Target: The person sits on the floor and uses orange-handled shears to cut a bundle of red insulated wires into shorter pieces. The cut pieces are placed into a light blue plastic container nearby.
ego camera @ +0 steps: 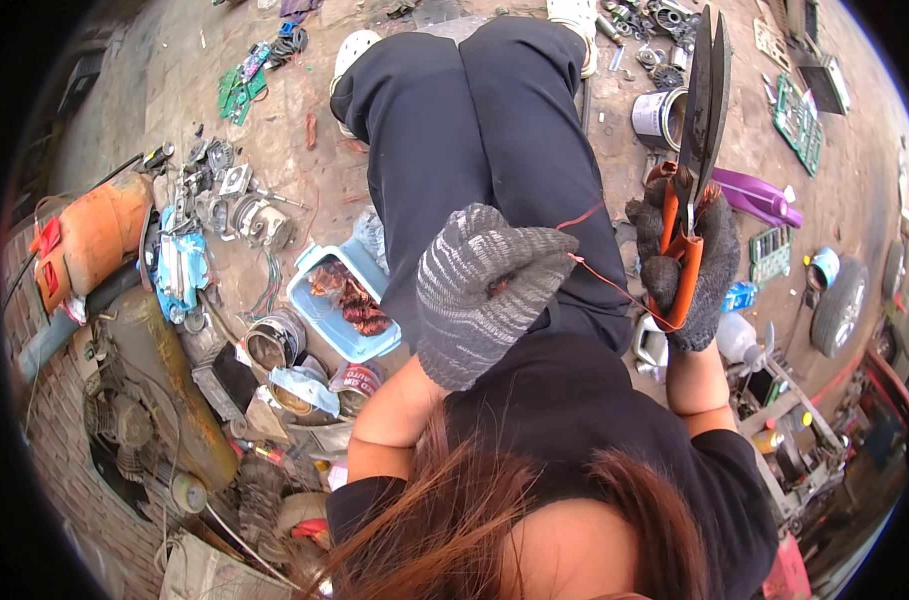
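My left hand [492, 292], in a grey striped knit glove, is closed above my lap and pinches a thin reddish wire [612, 280]. One end of the wire sticks up past the fingertips; the other side runs across to the shears' handle. In my right hand [698, 277], also gloved, is a pair of large metal shears [702, 112] with orange handles [682, 277]. The long dark blades point away from me and stand slightly apart. To the left of my lap, a light blue plastic tub [334, 330] contains bundles of copper wire [353, 300].
On the left stand an orange gas cylinder [101, 232], several tins [274, 337] and loose metal motor parts [259, 221]. Green circuit boards [238, 94] lie on the brick ground. At right are an open paint tin [658, 118], a purple plastic bottle [754, 196] and a wheel [841, 307].
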`<action>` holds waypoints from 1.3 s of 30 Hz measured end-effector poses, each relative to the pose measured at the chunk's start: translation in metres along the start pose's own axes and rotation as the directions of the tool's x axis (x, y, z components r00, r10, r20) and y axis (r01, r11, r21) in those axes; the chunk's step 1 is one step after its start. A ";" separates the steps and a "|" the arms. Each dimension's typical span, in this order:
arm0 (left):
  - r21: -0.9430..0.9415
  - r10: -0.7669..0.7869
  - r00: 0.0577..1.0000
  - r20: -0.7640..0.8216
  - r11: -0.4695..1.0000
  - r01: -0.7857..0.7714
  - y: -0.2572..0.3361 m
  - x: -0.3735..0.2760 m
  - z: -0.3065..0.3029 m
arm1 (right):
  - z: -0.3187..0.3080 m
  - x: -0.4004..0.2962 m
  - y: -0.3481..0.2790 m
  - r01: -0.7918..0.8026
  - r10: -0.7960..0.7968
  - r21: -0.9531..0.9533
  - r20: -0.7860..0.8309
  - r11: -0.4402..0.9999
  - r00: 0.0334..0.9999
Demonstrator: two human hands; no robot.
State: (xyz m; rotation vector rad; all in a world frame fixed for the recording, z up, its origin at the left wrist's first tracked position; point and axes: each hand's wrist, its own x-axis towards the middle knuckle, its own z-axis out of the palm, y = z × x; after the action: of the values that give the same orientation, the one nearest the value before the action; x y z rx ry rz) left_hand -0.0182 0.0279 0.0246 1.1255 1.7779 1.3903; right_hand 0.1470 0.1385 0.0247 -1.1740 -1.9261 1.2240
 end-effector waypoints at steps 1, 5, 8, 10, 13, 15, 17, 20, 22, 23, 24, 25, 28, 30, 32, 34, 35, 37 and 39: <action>0.000 -0.015 1.000 -0.024 1.000 0.015 0.000 -0.002 0.003 | 0.000 0.001 0.001 0.033 -0.033 -0.051 -0.003 0.998 0.999; 0.092 0.026 0.995 -0.095 0.996 -0.017 0.000 -0.002 0.007 | 0.006 -0.004 -0.002 0.107 -0.111 0.073 0.051 0.992 0.993; 0.200 0.058 0.989 -0.134 0.979 -0.030 0.000 -0.003 0.012 | 0.006 -0.003 -0.010 0.083 -0.103 0.085 0.267 0.993 0.958; 0.161 0.065 0.982 -0.180 0.986 -0.036 -0.002 -0.004 0.018 | 0.016 -0.012 -0.010 0.095 -0.111 0.075 0.246 0.993 0.963; 0.170 0.096 0.978 -0.184 0.983 -0.065 -0.002 -0.005 0.018 | 0.025 -0.022 -0.014 0.013 -0.035 0.085 0.255 0.996 0.966; 0.160 0.143 0.960 -0.242 0.981 -0.106 -0.009 -0.008 0.025 | 0.030 -0.029 -0.006 0.057 -0.063 0.031 0.251 0.998 0.966; -0.009 0.058 0.963 -0.265 0.998 -0.063 -0.010 -0.010 0.027 | 0.039 -0.033 -0.004 -0.089 0.048 0.172 0.232 0.981 0.972; -0.236 -0.033 0.973 -0.227 0.972 -0.022 -0.006 -0.007 0.027 | 0.049 -0.034 -0.012 -0.221 0.169 0.353 0.173 0.909 0.970; -0.350 -0.122 0.986 -0.112 0.934 0.076 0.001 -0.003 0.017 | 0.053 -0.028 -0.022 -0.199 0.146 0.460 0.148 0.865 0.978; -0.440 -0.154 0.984 -0.088 0.892 0.101 0.000 -0.002 0.016 | 0.051 -0.025 -0.022 -0.153 0.102 0.422 0.141 0.893 0.985; -0.525 -0.184 0.981 -0.054 0.841 0.129 -0.002 -0.003 0.015 | 0.046 -0.023 -0.020 -0.109 0.062 0.383 0.133 0.917 0.989; -0.605 -0.211 0.977 -0.018 0.781 0.157 -0.003 -0.002 0.015 | 0.041 -0.021 -0.017 -0.064 0.021 0.343 0.126 0.937 0.992; -0.508 -0.189 0.981 0.036 0.842 0.181 0.001 0.000 0.003 | 0.032 -0.014 -0.014 -0.074 -0.015 0.405 0.211 0.911 0.977; -0.396 -0.116 0.993 0.035 0.910 0.121 -0.001 0.000 -0.001 | 0.033 -0.011 -0.027 -0.162 0.043 0.526 0.230 0.835 0.972; -0.232 0.046 0.999 0.003 0.972 -0.044 -0.006 0.002 -0.002 | 0.036 -0.007 -0.030 -0.133 0.035 0.490 0.203 0.861 0.979; -0.242 0.089 0.995 -0.048 0.965 -0.098 -0.004 0.004 -0.004 | 0.038 -0.005 -0.029 -0.113 0.023 0.439 0.206 0.891 0.978; -0.246 0.111 0.991 -0.073 0.961 -0.126 -0.003 0.005 -0.005 | 0.037 -0.005 -0.030 -0.166 0.056 0.478 0.235 0.863 0.970; -0.270 0.063 0.995 -0.079 0.959 -0.082 -0.001 0.003 -0.005 | 0.035 -0.002 -0.033 -0.147 0.033 0.409 0.274 0.901 0.961; -0.300 0.033 0.996 -0.089 0.952 -0.058 -0.001 0.002 -0.003 | 0.028 0.003 -0.038 0.017 -0.075 0.186 0.308 0.982 0.948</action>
State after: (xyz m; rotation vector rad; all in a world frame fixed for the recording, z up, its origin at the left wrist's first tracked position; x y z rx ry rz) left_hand -0.0221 0.0277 0.0248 0.9615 1.5340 1.6915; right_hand 0.1087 0.1222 0.0475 -0.8755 -1.9995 1.6023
